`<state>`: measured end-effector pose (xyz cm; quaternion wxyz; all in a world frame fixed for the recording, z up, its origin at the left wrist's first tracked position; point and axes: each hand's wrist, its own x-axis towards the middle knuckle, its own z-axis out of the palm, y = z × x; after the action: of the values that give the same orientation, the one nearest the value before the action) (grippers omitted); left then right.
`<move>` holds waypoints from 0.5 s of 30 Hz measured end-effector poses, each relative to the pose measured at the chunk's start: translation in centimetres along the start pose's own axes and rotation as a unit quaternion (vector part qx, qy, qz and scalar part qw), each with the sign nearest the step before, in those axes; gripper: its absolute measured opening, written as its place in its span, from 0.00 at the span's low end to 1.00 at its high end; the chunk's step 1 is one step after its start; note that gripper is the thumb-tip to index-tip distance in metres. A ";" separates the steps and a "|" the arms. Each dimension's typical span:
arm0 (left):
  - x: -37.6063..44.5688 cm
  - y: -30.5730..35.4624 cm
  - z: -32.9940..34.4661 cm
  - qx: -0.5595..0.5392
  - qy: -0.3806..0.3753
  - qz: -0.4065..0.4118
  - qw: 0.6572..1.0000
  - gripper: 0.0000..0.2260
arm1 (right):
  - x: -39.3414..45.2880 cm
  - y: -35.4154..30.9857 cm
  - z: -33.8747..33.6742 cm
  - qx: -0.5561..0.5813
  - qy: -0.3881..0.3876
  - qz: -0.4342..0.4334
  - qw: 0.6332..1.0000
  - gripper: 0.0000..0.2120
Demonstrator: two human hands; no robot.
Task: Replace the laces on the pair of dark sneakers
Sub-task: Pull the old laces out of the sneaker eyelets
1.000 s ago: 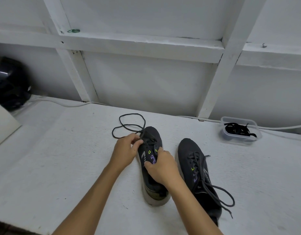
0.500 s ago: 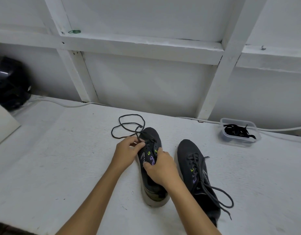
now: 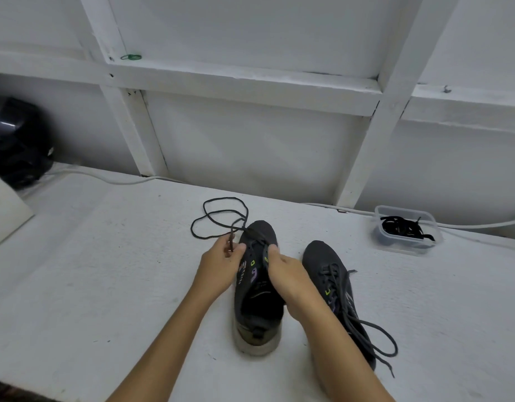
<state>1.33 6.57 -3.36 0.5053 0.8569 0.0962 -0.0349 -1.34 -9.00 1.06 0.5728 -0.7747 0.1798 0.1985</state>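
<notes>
Head view: on the worktop point(image 3: 111, 285), the right hand point(image 3: 291, 278) grips the left sneaker point(image 3: 257, 300) steady while left-hand fingers point(image 3: 236, 250) pinch its lace point(image 3: 218, 216), apparently to draw it free.

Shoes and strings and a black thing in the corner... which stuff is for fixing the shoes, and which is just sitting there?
For the job:
left sneaker
right sneaker
loose lace, pinched by left hand
right hand
clear tub of black laces

Just lying about:
black helmet
white cable
green rubber band
</notes>
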 end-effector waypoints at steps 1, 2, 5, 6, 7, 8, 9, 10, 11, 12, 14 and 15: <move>-0.2 0.2 0.2 0.006 -0.009 0.005 1.000 0.08 | -0.1 -0.3 -0.2 0.051 -0.014 0.040 0.998 0.22; -0.3 0.5 0.3 0.013 -0.021 0.009 1.000 0.11 | -0.1 -0.5 -0.3 0.092 -0.028 0.067 0.993 0.21; -0.7 1.7 0.2 0.044 -0.076 -0.006 0.996 0.17 | -0.1 -0.7 -0.9 0.125 -0.063 0.076 0.987 0.15; -0.9 1.9 0.1 0.056 -0.094 -0.012 0.994 0.15 | 0.0 -0.9 -1.2 0.123 -0.071 0.072 0.987 0.14; -1.0 2.1 0.2 0.069 -0.108 -0.018 0.992 0.11 | 0.1 -1.0 -1.6 0.116 -0.077 0.068 0.988 0.13; -1.2 2.4 0.2 0.078 -0.114 -0.024 0.990 0.08 | 0.3 -1.3 -1.9 0.102 -0.074 0.063 0.990 0.13; -1.2 2.6 0.3 0.083 -0.115 -0.031 0.989 0.07 | 0.7 -1.5 -2.3 0.075 -0.058 0.048 0.994 0.11; -1.3 2.9 0.5 0.087 -0.115 -0.036 0.989 0.08 | 1.3 -1.7 -2.7 0.036 -0.029 0.025 0.999 0.10; -1.4 3.1 0.8 0.092 -0.117 -0.041 0.988 0.11 | 2.0 -1.8 -3.0 -0.011 0.004 -0.004 1.000 0.11; -1.5 3.4 1.0 0.098 -0.120 -0.046 0.987 0.15 | 2.7 -1.9 -3.3 -0.061 0.028 -0.038 0.997 0.13; -1.8 3.6 1.7 0.111 -0.127 -0.051 0.984 0.24 | 3.8 -2.4 -3.7 -0.150 0.029 -0.107 0.982 0.16; -2.0 3.5 2.1 0.117 -0.127 -0.053 0.984 0.28 | 4.2 -2.7 -3.8 -0.188 0.022 -0.131 0.973 0.17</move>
<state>0.20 2.82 -1.02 0.4074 0.8923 0.0714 -0.1810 3.98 -12.08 2.07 0.4337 -0.8896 0.0484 0.1351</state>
